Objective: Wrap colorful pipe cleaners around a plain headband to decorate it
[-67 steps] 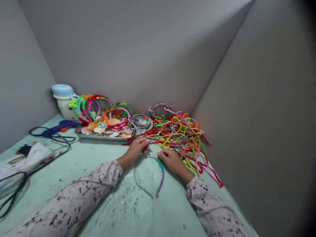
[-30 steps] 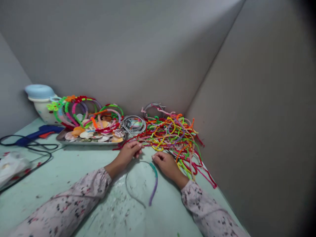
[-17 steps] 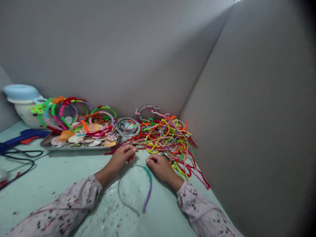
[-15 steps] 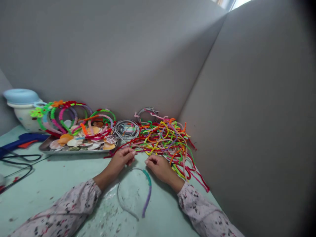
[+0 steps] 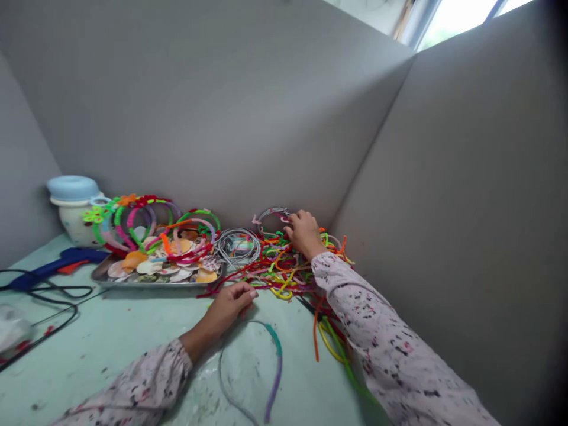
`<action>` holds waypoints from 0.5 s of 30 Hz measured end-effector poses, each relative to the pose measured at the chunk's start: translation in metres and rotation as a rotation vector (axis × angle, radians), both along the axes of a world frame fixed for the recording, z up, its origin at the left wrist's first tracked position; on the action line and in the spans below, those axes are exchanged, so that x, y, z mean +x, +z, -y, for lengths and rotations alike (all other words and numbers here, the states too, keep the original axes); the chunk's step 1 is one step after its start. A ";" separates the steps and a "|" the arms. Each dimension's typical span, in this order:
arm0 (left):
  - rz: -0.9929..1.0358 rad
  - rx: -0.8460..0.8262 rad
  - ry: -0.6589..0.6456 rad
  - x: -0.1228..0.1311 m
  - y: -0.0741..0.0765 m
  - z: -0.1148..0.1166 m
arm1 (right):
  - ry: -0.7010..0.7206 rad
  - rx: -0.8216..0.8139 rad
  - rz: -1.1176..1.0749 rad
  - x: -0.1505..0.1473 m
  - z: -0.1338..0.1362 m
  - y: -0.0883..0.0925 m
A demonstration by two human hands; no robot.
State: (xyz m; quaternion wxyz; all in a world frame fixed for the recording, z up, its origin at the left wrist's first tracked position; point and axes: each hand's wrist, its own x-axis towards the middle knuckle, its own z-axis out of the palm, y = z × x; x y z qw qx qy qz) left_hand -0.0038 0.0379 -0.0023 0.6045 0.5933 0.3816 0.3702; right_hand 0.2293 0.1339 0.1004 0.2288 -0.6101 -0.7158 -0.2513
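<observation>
Right hand (image 5: 304, 232) (newly) among pipe cleaners (image 5: 284, 273)

Daylight comes through a window (image 5: 461, 18) at the far top right, blown out to plain white. The grey partition walls (image 5: 248, 118) are lit softly and evenly, though the right one sinks into a black vignette at the picture's edge. A soft shadow lies under the right sleeve (image 5: 377, 337) on the table (image 5: 110, 331). Focus is soft throughout (the pipe cleaners (image 5: 288, 272) smear into streaks of colour), and the right hand (image 5: 304, 232) is slightly blurred.
</observation>
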 end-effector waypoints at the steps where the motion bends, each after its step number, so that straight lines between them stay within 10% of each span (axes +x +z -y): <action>1: 0.001 -0.005 0.001 0.000 0.000 0.000 | 0.003 -0.005 0.014 0.002 -0.005 -0.002; 6: 0.003 -0.003 0.005 0.000 0.001 -0.001 | 0.038 0.022 -0.176 0.025 -0.014 0.011; 15: 0.002 0.024 0.008 0.000 0.001 -0.001 | 0.055 0.392 -0.687 0.092 -0.008 0.094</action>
